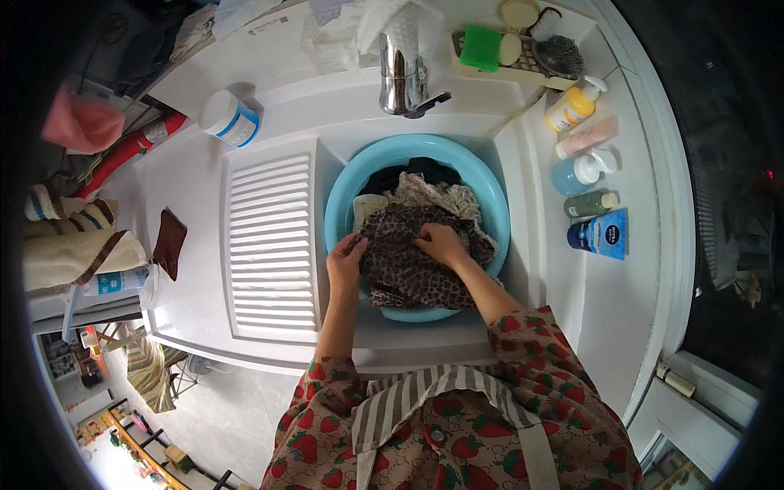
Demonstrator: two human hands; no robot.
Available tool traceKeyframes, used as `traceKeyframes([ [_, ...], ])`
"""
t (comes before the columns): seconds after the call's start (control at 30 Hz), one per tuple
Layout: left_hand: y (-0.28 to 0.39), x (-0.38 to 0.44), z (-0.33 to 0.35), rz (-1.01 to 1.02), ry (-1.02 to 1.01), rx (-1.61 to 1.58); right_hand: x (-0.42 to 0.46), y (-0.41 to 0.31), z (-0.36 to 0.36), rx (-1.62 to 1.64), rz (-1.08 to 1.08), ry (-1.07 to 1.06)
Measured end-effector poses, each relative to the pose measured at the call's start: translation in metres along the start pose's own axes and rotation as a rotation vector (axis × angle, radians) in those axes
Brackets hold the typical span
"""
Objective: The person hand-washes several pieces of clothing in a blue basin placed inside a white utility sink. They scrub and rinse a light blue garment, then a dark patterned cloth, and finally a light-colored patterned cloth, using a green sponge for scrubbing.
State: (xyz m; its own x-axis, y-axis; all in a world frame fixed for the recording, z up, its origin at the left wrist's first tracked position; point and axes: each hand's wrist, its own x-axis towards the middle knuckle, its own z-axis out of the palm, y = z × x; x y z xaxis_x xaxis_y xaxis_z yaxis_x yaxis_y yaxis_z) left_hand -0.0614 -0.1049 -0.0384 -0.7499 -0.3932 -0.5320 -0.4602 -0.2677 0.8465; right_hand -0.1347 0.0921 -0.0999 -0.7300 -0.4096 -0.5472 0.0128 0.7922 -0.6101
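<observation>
A leopard-print cloth (422, 269) lies on a heap of laundry in a light blue plastic basin (337, 184), which stands in a white sink (520, 202). My left hand (346, 257) pinches the cloth's left edge near the basin rim. With bent fingers my right hand (442, 244) grips the same cloth near its middle. Behind it lie a pale patterned garment (435, 193), a cream cloth (369, 207) and a black garment (392, 177). The bottom of the basin is hidden under the fabric.
Left of the basin is a ribbed washboard (269, 245); a white tub (229, 119) stands behind it. A chrome faucet (398, 79) rises behind the basin. Several bottles and tubes, among them a Nivea tube (603, 234), line the right ledge. A soap rack (520, 70) holds a green sponge (481, 48).
</observation>
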Motion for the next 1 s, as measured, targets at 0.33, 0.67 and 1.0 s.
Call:
traceKeyframes([
  [0.33, 0.059, -0.013, 0.016, 0.203, -0.176, -0.074, -0.054, -0.046, -0.107, 0.876, -0.38, 0.325],
  [0.67, -0.015, 0.009, -0.016, 0.68, -0.102, 1.111, -0.092, 0.02, -0.048, -0.294, -0.557, 0.268],
  [1.0, -0.001, 0.001, 0.048, 0.605, -0.16, 1.138, -0.045, -0.019, -0.026, 0.191, -0.293, 0.251],
])
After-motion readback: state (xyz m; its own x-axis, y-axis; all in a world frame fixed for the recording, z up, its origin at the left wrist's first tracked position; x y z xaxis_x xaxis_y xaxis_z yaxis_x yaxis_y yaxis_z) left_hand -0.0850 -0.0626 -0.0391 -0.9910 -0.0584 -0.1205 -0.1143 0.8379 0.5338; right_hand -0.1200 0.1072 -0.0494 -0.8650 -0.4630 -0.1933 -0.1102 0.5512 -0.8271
